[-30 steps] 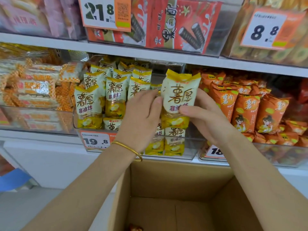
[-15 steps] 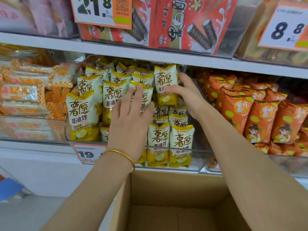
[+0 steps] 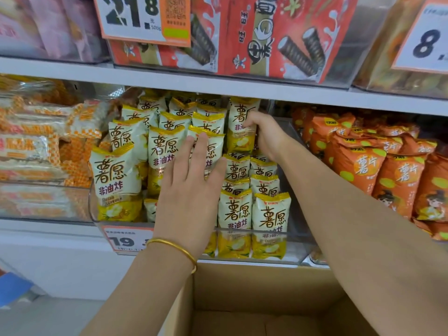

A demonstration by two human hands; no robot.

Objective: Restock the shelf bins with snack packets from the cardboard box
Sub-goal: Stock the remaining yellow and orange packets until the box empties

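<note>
Store shelving fills my view, rows of clear bins under a grey shelf board (image 3: pixel 218 86). My right hand (image 3: pixel 266 137) is clamped on a yellow-and-white snack packet (image 3: pixel 242 117), fingers curled round its right edge. It holds the packet upright at the top back of the middle bin (image 3: pixel 294 246), just under that board. My left hand (image 3: pixel 191 190) lies flat, fingers straight and slightly apart, pressing on the front packets of the neighbouring stack.

As I judge it, the risk is that the packet stands above a lower, stepped column. Once released, it may tip forward and slide over the bin's low front wall into the cardboard box (image 3: pixel 254 287) below. Lifting the left hand too soon could also let the leaning stack slump.

Orange packets (image 3: pixel 358 166) crowd the bin to the right and checkered packets (image 3: pixel 36 146) the one to the left. The board overhead leaves little room to angle the packet in.
</note>
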